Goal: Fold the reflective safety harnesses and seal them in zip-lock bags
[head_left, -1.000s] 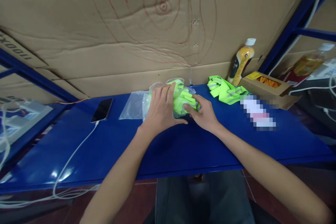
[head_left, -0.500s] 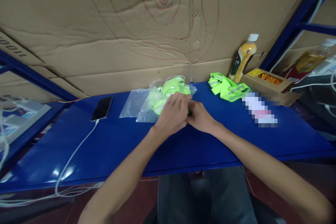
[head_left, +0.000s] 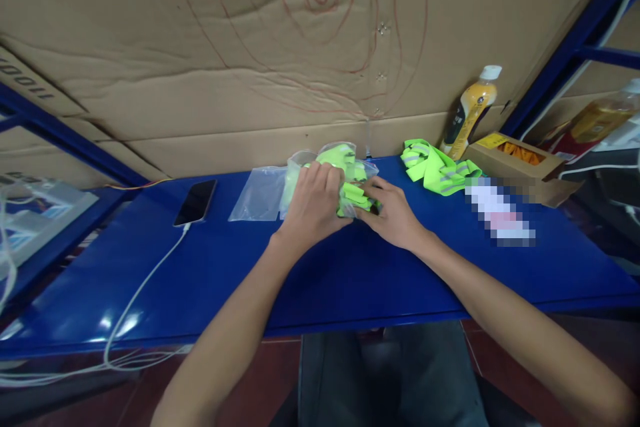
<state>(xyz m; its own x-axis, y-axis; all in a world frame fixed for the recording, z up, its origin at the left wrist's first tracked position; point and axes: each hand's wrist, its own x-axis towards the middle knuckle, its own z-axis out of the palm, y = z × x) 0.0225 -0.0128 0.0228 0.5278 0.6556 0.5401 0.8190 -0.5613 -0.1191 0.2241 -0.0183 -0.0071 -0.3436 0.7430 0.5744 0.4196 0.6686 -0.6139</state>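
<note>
On the blue table, a folded neon yellow-green reflective strap [head_left: 356, 197] lies between my two hands. My left hand [head_left: 316, 203] is closed over its left side and over a clear plastic bag; its fingertips are partly hidden. The fingers of my right hand [head_left: 394, 215] are curled around the strap's right end, thumb below. Behind the hands are clear bags with more neon strap [head_left: 336, 157] inside. A flat clear plastic bag [head_left: 254, 195] lies just left of my left hand.
Loose neon reflective straps [head_left: 436, 170] lie to the right, beside a yellow drink bottle [head_left: 473, 113] and an open cardboard box [head_left: 520, 159]. A phone [head_left: 196, 203] with a white cable [head_left: 145, 287] lies on the left. A cardboard wall [head_left: 225, 100] stands behind the table.
My hands have moved apart, the right one shifting rightward and the left one slightly left. The neon strap between them, mostly covered before, now shows.
</note>
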